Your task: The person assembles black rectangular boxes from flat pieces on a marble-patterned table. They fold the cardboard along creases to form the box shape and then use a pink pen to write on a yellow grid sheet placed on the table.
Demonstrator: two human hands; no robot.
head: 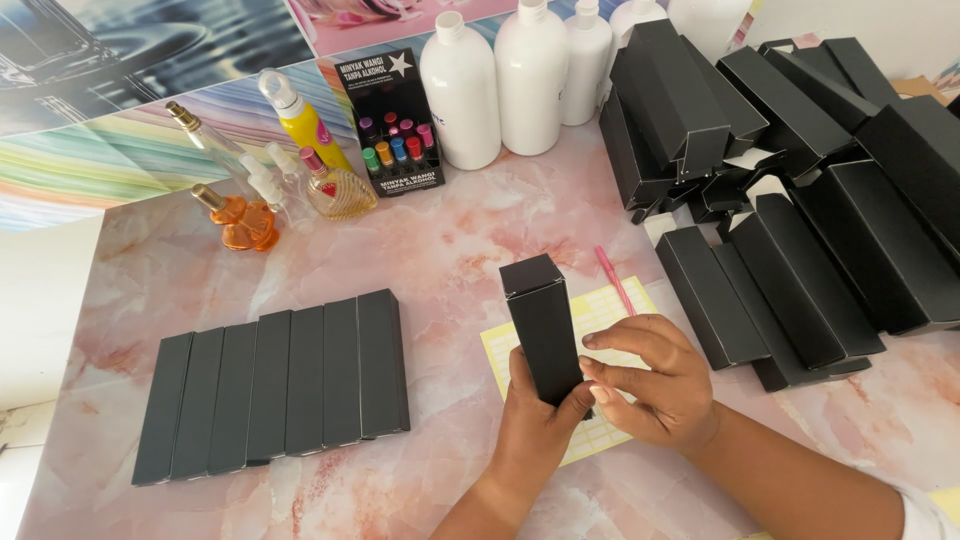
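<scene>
Head view, nearest first: left hand (pixel 535 415) wrapped around the lower end of a tall matte black box (pixel 545 328), held upright and tilted slightly away, just above the counter (pixel 440 250); right hand (pixel 650 385) beside it, fingers curled, fingertips pressing the box's right edge low down, so both hands grasping the one box. Risks, as a judgement: thin card, smooth and slippery-looking, gripped only at the bottom, so a slack hold could let it tip or slide out; a hard squeeze could dent the hollow sleeve or crease a corner. Underneath, a pale yellow sheet of small labels (pixel 600 325), flat paper, liable to shift or curl if the box drags across it; a thin pink pen (pixel 612 280) lying along its far edge, apt to roll if nudged. Left, well apart, a neat row of flat black boxes (pixel 285 385) lying side by side, edges touching. Right, a loose heap of black boxes (pixel 800 180), stacked crookedly, prone to slide if bumped. Farther back, glass perfume bottles (pixel 265 200), curved and fragile, a black display card of small coloured vials (pixel 393 125), and tall white plastic bottles (pixel 500 80), smooth and rounded, on pink marble-patterned counter.
</scene>
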